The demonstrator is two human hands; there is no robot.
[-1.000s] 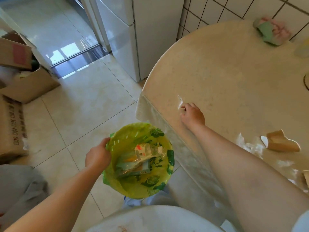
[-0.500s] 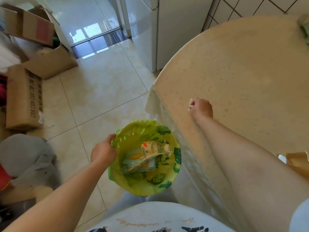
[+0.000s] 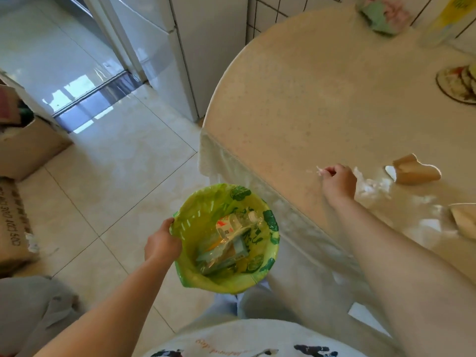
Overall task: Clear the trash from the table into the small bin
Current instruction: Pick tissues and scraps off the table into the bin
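Nearest the camera, the left hand (image 3: 162, 242) grips the left rim of the small bin (image 3: 268, 264), fingers curled over the edge of its green liner bag (image 3: 190, 278); the bin is held above the tiled floor (image 3: 103, 197), just beside the near edge of the table (image 3: 296, 99) and below the tabletop. Inside the bin lie a clear plastic bottle (image 3: 233, 224) with a red-and-white label and flattened wrappers (image 3: 219, 256). Further out, the right hand (image 3: 338, 182) rests over the table near its edge, fingers pinched on a small white scrap of tissue (image 3: 320, 171) that protrudes from the fingertips. Just beyond the right hand, loose white tissue shreds (image 3: 371, 185) lie on the tabletop, with a crushed brown paper cup (image 3: 414, 171) beside them on its side. A patterned plate (image 3: 457, 85) sits further back at the right edge of view. At the far side of the table are a pink-and-green cloth (image 3: 383, 15) and a yellow-labelled container (image 3: 443, 19), blurred. Cardboard boxes (image 3: 23, 148) stand on the floor at left.
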